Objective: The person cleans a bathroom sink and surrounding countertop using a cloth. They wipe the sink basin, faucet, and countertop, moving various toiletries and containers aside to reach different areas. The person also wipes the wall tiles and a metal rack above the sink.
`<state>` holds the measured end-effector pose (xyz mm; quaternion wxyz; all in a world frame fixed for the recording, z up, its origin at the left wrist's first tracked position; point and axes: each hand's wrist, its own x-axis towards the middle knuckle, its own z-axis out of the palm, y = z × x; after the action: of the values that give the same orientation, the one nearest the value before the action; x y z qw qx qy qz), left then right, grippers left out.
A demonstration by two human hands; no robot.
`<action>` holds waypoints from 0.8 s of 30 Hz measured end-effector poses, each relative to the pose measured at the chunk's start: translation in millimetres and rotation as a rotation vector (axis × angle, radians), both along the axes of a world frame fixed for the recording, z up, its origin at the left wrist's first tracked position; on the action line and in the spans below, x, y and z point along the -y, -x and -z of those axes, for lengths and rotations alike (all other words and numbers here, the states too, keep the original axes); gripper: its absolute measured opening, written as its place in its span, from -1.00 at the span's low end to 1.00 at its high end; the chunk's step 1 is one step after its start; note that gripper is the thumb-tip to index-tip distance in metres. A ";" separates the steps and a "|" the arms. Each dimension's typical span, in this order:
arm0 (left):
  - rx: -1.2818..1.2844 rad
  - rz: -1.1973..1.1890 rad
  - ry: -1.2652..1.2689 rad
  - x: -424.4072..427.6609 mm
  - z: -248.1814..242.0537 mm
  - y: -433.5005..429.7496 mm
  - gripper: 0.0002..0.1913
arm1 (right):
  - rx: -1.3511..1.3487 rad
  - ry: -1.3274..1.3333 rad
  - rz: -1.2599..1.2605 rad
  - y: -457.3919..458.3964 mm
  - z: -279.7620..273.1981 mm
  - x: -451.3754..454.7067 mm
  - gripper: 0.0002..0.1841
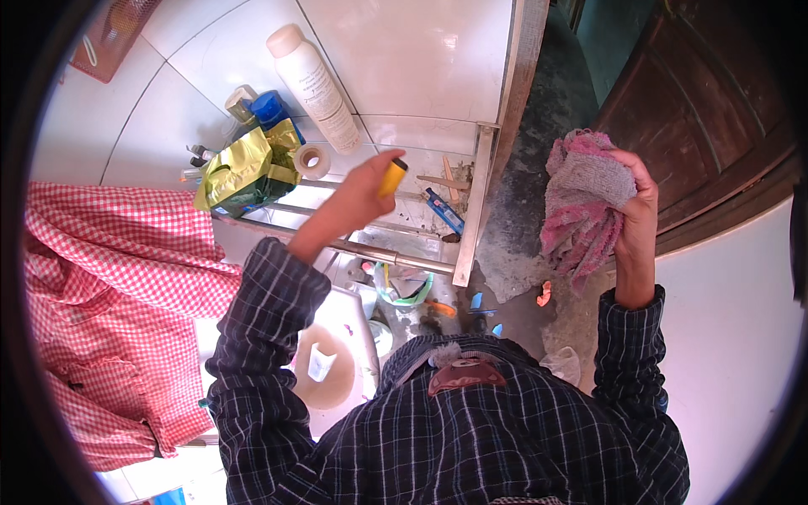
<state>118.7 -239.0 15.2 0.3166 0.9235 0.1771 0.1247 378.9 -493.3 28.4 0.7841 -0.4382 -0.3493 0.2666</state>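
Note:
My left hand [363, 192] is closed around a small yellow item [392, 178] with a black end, above a metal rack [483, 208]. At the right, my right hand [637, 189] grips a pink and grey terry cloth [584, 189] that hangs down in folds. On the rack lie a blue packet [445, 211], thin wooden-looking sticks [449, 180] and dark debris. Behind my left hand a tall white bottle [322, 95] leans against the tiled wall. A roll of tape [312, 161] touches a gold and green foil bag [246, 170], beside a blue-capped container [270, 108].
A red checkered cloth [126, 284] hangs at the left. Below the rack stand a squat toilet [325, 366] and a bag-lined container [404, 290]. Orange [544, 294] and blue scraps lie on the floor. A brown wooden door [707, 113] is at the upper right.

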 end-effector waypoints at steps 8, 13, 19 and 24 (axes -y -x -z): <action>-0.020 0.052 0.074 10.0 -39.4 -29.6 -0.75 | -0.014 -0.009 -0.014 4.9 1.5 1.3 -0.52; -0.094 0.354 -0.325 31.9 -10.3 -41.3 -0.72 | -0.033 0.003 -0.020 5.5 3.9 0.5 -0.51; -0.159 0.386 -0.347 7.0 -16.8 -43.1 -0.67 | -0.018 0.037 0.017 0.8 6.7 6.0 -0.50; -0.160 0.180 -0.006 -10.0 -81.9 -48.5 -0.72 | -0.017 0.030 0.041 0.2 8.0 9.2 -0.52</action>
<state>167.1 -229.0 97.1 0.3084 0.9437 0.1176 0.0219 378.8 -502.5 20.4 0.7857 -0.4548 -0.3297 0.2592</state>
